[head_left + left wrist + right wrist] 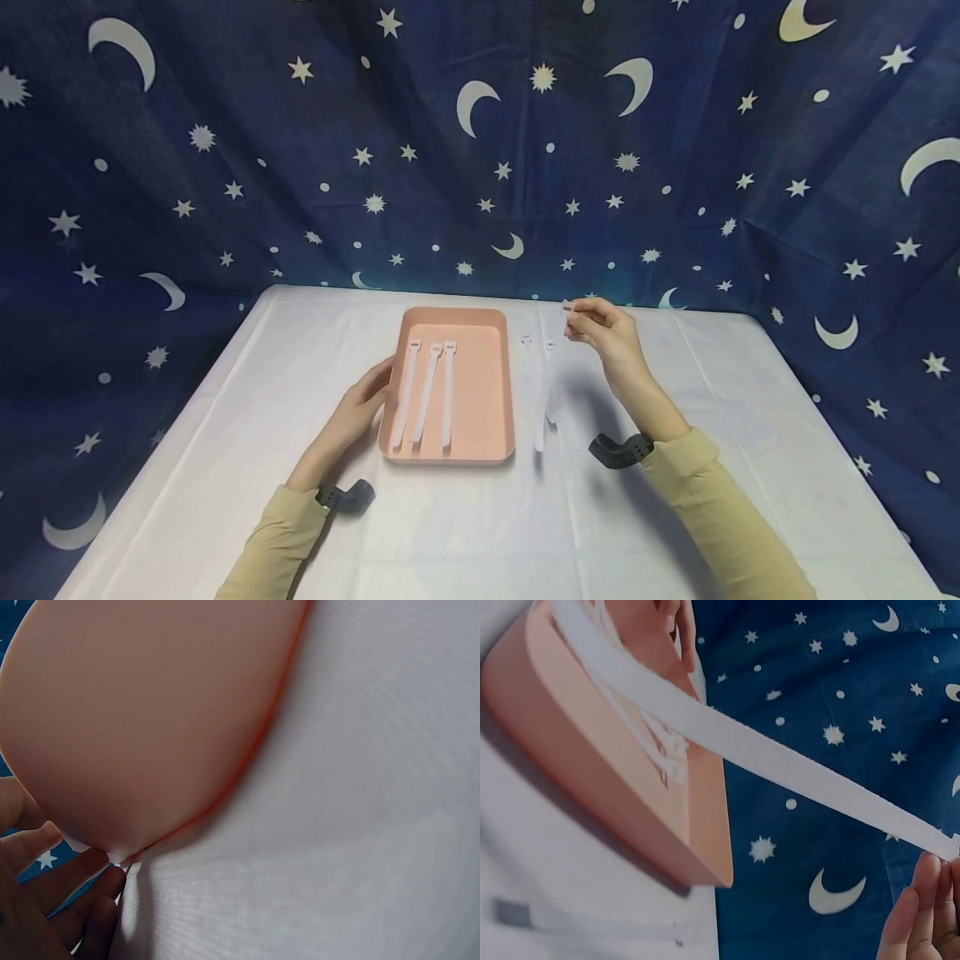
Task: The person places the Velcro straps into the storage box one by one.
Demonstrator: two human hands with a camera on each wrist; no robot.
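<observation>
My right hand is raised at the tray's right and pinches one end of a white hook-and-loop cable tie. That tie stretches out across the right wrist view, over the pink tray. Inside the tray, three similar cable ties lie side by side in its left half, heads toward the back. Another cable tie rests on the cloth right of the tray, blurred in the right wrist view. My left hand touches the tray's left side with extended fingers, the fingertips partly hidden by it.
A white cloth covers the table. Behind it hangs a dark blue curtain with moons and stars, close to the table's back edge. Each wrist wears a black band with a camera mount.
</observation>
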